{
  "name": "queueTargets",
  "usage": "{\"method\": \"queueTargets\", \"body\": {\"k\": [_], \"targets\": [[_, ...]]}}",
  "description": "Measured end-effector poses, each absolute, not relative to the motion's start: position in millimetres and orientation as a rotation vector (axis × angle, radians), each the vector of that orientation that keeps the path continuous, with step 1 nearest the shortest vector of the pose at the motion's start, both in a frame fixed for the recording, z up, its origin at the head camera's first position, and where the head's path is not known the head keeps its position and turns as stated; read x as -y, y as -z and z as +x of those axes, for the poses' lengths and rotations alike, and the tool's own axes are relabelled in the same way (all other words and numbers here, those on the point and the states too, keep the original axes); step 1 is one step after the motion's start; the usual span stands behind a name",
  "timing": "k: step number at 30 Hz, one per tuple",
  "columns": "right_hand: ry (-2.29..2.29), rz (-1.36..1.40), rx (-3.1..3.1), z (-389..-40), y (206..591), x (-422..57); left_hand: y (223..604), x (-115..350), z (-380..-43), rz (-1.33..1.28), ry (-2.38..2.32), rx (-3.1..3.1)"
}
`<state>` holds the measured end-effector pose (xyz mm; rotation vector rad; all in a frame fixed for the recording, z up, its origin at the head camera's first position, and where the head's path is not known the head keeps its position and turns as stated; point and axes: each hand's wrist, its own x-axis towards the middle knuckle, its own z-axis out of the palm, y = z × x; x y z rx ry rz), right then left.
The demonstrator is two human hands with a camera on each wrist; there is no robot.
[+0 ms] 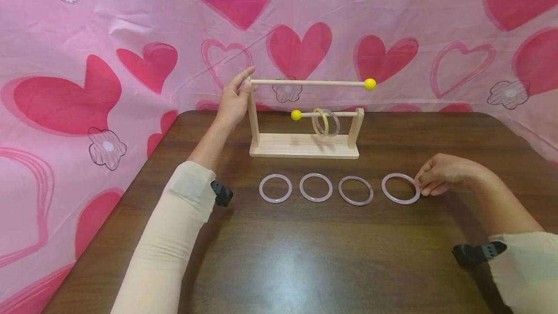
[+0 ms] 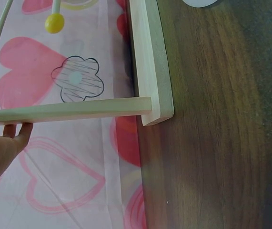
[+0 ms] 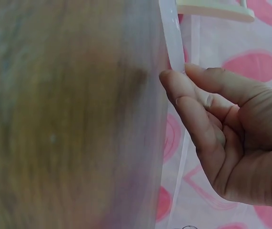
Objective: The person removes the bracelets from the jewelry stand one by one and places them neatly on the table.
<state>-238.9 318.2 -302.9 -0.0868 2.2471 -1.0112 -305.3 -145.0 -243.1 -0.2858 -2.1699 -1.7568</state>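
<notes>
My left hand (image 1: 235, 98) holds the top of the tall left post of a wooden ring stand (image 1: 301, 147); in the left wrist view its fingers (image 2: 25, 131) lie against the post. The upper rod (image 1: 309, 83) runs right to a yellow ball. On the lower rod, which ends in a yellow ball at its left, hang a yellow ring (image 1: 326, 127) and a purple ring (image 1: 336, 122). With thumb and forefinger my right hand (image 1: 444, 173) pinches the right edge of a pale purple ring (image 1: 401, 202), seen edge-on as a pale strip (image 3: 174, 43) in the right wrist view.
Left of the pinched ring, three more purple rings lie in a row: one near it (image 1: 356, 204), a middle one (image 1: 316, 201) and a leftmost one (image 1: 275, 201). They are in front of the stand on a brown wooden table (image 1: 331, 256). A pink heart-patterned cloth (image 1: 144, 13) hangs behind.
</notes>
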Motion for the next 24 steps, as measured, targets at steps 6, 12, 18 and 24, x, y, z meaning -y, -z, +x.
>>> {"method": "queueTargets", "body": {"k": [6, 12, 18, 24], "targets": [[0.951, -0.089, -2.302, -239, 302, -315, 243, 145, -305, -0.284, 1.759, 2.176], [0.954, -0.076, -2.339, -239, 299, -312, 243, 144, -306, -0.282, 1.755, 2.183], [0.942, -0.140, -2.422, -241, 294, -311, 242, 144, -305, -0.279, 1.746, 2.184], [0.955, -0.188, -2.507, -242, 292, -308, 242, 145, -304, -0.272, 1.746, 2.185]]}}
